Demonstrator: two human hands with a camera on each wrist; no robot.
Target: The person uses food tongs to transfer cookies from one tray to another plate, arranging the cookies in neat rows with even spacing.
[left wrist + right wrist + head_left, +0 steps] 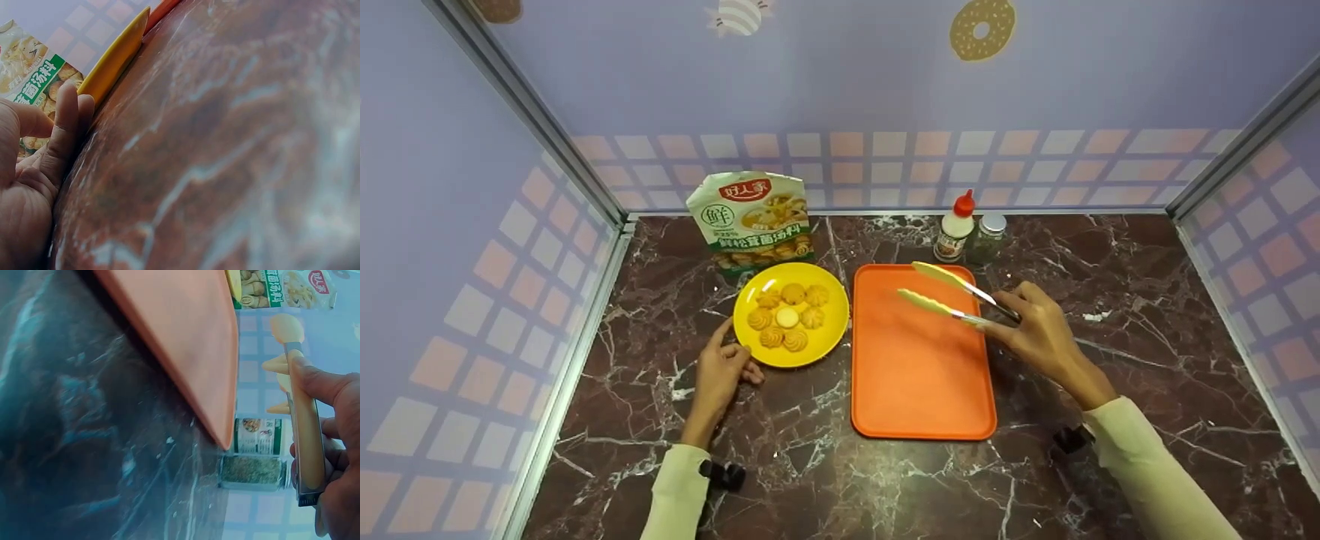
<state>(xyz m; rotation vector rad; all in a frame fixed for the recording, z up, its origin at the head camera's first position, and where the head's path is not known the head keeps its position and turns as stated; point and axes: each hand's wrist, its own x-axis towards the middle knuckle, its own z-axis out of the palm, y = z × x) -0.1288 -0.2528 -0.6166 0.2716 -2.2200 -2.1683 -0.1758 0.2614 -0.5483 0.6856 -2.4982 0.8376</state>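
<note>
Right hand [1039,334] grips the metal tongs [952,296] by the handle end; their yellow tips are parted above the smooth orange tray [919,375], long axis pointing away to the hand's left. The ridged cookies [790,316] lie left of the tips on the glossy yellow plate [831,330]. Left hand [725,373] rests loosely curled against that plate's near rim, holding nothing, on the marbled tabletop [1147,390].

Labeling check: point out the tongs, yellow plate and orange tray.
tongs [941,294], head view, on the yellow tips over the tray.
yellow plate [750,300], head view, on its bare left rim.
orange tray [919,375], head view, on its bare middle.
</note>
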